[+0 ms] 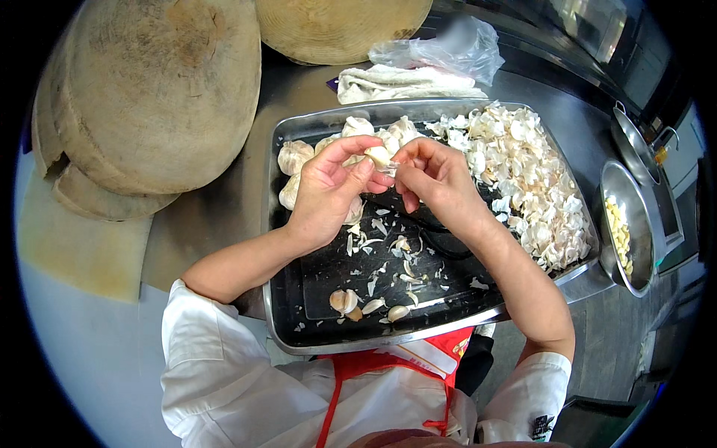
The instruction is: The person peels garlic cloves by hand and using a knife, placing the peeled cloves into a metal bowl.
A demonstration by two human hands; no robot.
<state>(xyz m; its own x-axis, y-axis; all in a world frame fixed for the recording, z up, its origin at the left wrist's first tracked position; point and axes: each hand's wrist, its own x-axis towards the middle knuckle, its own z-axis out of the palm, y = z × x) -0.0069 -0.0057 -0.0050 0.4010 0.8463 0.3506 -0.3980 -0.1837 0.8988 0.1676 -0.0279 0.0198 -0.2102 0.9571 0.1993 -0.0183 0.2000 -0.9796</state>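
Between the thumb and fingers of my left hand (339,182) is a garlic clove (378,155), pale and at least partly bare. My right hand (434,176) pinches a thin bit of garlic skin (394,166) at the clove's lower right side. Both hands are above a dark rectangular tray (313,269) with a metal rim. Whole garlic bulbs (295,157) sit along its far left, partly hidden by my left hand. A large heap of papery garlic skins (532,173) fills the right side. Near the front lie a cluster of unpeeled cloves (343,301) and a single clove (398,313).
A metal bowl of peeled cloves (618,235) stands right of the tray, with another metal bowl (636,145) behind it. Thick round wooden chopping blocks (162,95) are at the left. A folded white towel (409,84) and a clear plastic bag (476,50) lie beyond the tray.
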